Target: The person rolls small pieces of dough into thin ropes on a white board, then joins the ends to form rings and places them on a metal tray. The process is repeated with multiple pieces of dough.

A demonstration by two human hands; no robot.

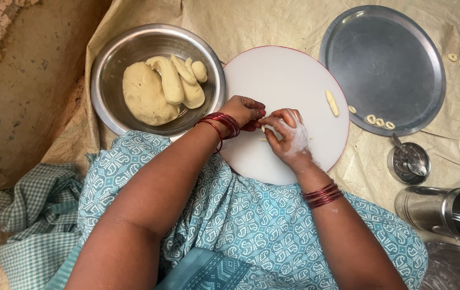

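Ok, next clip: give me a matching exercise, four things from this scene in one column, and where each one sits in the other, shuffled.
Things:
1. large dough lump
2. small dough rings
3. short dough roll
4. spoon

Places:
A. on the white round board
B. in the small steel cup
C. in the steel bowl
D. at the near rim of the flat steel plate

Pairs: 1-C, 2-D, 3-A, 4-B

Both the left hand and right hand meet over the board, pinching a small bit of dough.
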